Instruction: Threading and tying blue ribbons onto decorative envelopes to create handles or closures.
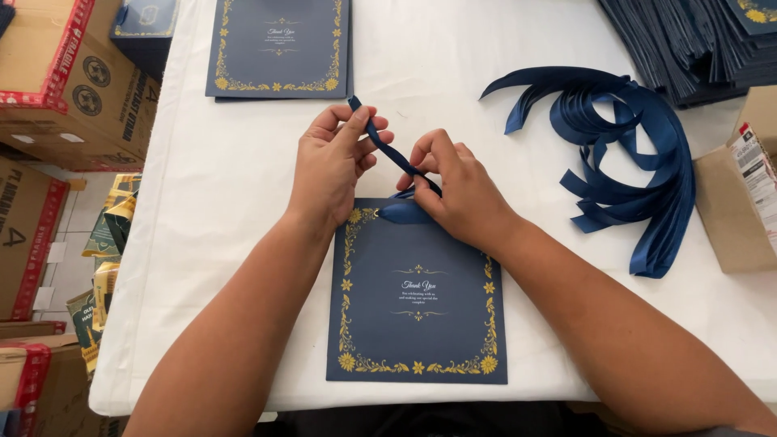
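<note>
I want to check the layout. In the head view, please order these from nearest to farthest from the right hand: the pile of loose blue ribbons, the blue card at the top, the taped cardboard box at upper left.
From the right hand:
1. Blue card, top centre.
2. Pile of loose blue ribbons, right; nearly as close, hard to separate from the card.
3. Taped cardboard box, upper left, beside the table.

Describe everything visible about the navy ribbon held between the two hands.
The navy ribbon is a narrow, satin-looking strip, stretched diagonally and taut. Its upper end is pinched in the left hand, the tip poking out above the thumb. Its lower part runs under the fingers of the right hand, where it seems to form a small loop at the top edge of the dark blue bag lying flat on the white table. How it attaches to the bag is hidden.
</note>
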